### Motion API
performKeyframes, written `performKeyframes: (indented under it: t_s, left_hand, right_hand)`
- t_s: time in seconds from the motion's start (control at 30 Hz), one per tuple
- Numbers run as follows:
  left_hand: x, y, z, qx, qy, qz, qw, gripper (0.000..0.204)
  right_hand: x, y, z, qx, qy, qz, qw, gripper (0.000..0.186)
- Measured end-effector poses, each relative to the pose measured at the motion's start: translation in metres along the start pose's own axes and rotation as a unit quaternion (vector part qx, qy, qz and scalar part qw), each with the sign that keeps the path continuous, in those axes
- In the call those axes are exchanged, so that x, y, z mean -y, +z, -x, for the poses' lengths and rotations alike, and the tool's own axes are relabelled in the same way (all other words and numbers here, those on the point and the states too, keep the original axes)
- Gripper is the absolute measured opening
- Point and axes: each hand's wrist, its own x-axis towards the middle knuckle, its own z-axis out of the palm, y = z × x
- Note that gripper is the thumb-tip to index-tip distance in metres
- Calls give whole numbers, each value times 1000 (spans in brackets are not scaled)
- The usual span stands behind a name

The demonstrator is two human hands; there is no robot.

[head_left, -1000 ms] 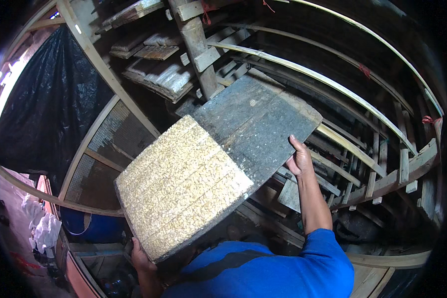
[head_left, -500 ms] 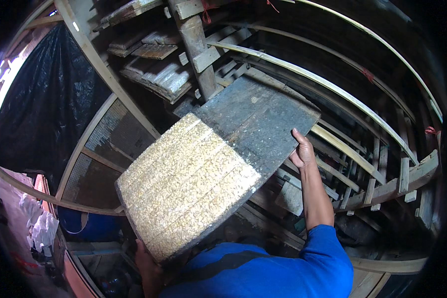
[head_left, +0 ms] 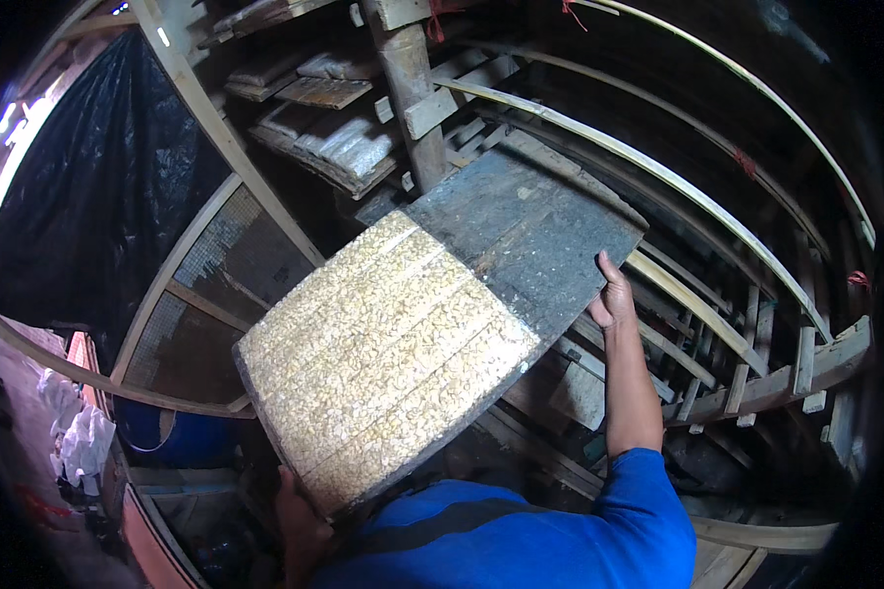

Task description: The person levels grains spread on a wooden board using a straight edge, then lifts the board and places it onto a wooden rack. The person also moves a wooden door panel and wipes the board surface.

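I hold a wide, worn, dark board (head_left: 550,236) tilted across the middle of the view. Its nearer left part carries a pale, bumpy slab (head_left: 383,363) of pressed yellowish pieces, marked with straight lines. My right hand (head_left: 611,293) grips the board's right edge, thumb on top, other fingers mostly hidden beneath. My left hand (head_left: 303,515) holds the lower left corner, its fingers partly hidden by the board and slab. The board's far end lies at the wooden rack's rails (head_left: 692,299), beside an upright post (head_left: 411,98).
Stacked white-topped slabs (head_left: 319,152) sit on shelves at upper left. Black plastic sheeting (head_left: 98,177) and a mesh-panelled wooden frame (head_left: 236,275) stand on the left, above a blue barrel (head_left: 177,432). White bags (head_left: 83,437) lie at lower left. Red ties hang from the rack.
Both hands, with the board and slab, have shifted a little to the right, and my right hand also slightly upward in the view. The grip looks the same.
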Motion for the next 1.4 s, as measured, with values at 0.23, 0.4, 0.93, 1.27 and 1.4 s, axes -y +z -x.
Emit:
performKeyframes:
  t_s: [0.23,0.4,0.93,1.27,1.4]
  left_hand:
    - [12,-21,-24,44,35,7,998,58]
    - [13,-23,-21,95,36,21,995,51]
    - [-13,-19,-16,206,21,-17,978,46]
    - [-38,-38,-33,232,-123,-109,959,39]
    - [-47,-47,-47,298,-155,-127,933,32]
  right_hand:
    - [4,11,10,-46,-9,8,999,63]
    - [-17,33,32,-95,-54,47,993,68]
    - [-115,97,149,-38,-90,15,995,74]
    - [-259,201,330,141,145,56,978,116]
    - [-260,231,343,72,203,118,969,117]
